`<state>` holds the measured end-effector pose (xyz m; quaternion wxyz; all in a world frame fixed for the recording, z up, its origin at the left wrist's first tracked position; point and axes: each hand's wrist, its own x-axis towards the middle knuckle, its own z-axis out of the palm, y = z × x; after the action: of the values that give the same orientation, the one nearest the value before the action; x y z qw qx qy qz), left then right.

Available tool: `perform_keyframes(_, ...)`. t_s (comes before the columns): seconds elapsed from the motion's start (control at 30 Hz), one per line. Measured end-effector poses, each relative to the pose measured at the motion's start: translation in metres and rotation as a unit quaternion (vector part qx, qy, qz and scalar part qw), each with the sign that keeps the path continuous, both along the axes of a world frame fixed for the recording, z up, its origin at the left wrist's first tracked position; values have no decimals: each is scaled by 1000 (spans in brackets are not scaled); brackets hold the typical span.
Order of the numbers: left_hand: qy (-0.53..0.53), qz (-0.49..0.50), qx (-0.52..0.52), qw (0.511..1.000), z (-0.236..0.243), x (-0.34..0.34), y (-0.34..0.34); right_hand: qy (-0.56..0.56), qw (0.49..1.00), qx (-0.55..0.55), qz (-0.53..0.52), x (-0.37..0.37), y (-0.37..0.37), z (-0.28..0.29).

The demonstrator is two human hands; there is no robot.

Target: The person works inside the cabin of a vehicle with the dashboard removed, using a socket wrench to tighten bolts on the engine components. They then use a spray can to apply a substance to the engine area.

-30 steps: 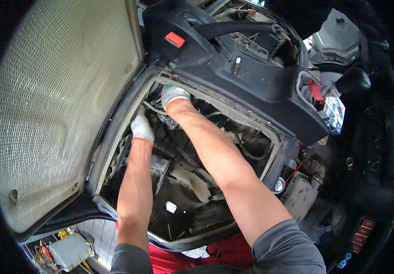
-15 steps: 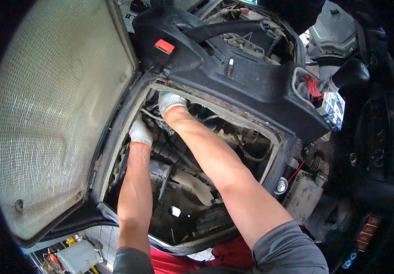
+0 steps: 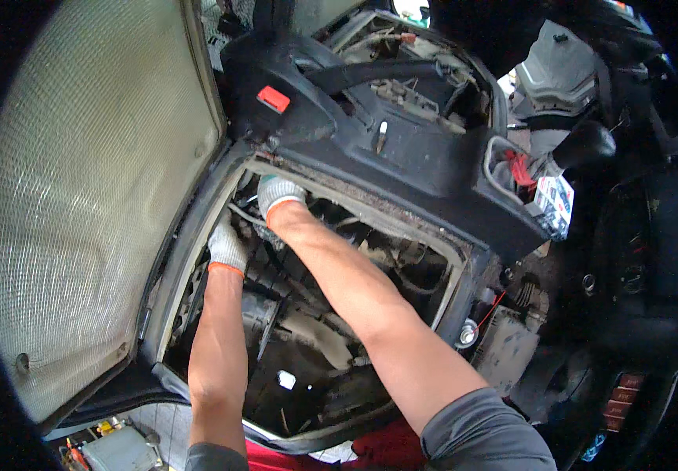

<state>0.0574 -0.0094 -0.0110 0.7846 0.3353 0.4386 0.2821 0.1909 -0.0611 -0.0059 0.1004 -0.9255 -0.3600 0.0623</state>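
Both my hands wear white knit gloves with orange cuffs and reach down into the rectangular engine opening (image 3: 453,271) in the vehicle floor. My right hand (image 3: 281,191) is at the far left corner of the opening, beside the engine parts, with its fingers out of sight below. Nearer to me, my left hand (image 3: 227,243) lies against the left side of the opening, and its fingers are hidden too. A pale hose (image 3: 251,216) runs between the two hands. Dirty grey and brown engine parts (image 3: 315,337) lie below my forearms.
A raised cover with quilted lining (image 3: 103,196) stands at the left. Beyond the opening, a black console (image 3: 433,177) carries a red item (image 3: 274,99), a spark-plug-shaped piece (image 3: 382,136) and a small box (image 3: 555,206). A can with a red straw (image 3: 467,333) stands at the right.
The whole view has shifted slightly, so the scene sits a little further left. Both hands keep about the same places in the engine opening.
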Motion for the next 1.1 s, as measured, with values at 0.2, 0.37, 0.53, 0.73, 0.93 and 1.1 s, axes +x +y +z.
perform_keyframes(0.2, 22, 27, 29, 999, -4, -6, 10, -27, 999, 10, 23, -14, 0, 8)
perform_keyframes(0.37, 19, 39, 57, 997, -14, -11, 26, -22, 994, 99, 39, -16, 9, 2)
perform_keyframes(0.53, -15, 51, 25, 998, 4, 3, 6, -26, 998, 62, 20, -1, 4, -3)
perform_keyframes(0.73, -35, 31, 41, 998, 2, 5, 8, -18, 1000, -1, 19, -4, -4, 8)
perform_keyframes(0.93, -63, 54, 5, 997, -15, 11, 12, -45, 998, 45, 19, -6, -9, 9)
perform_keyframes(1.1, -71, 24, -8, 997, -28, 7, 16, -65, 992, 111, 13, -5, -12, 0)
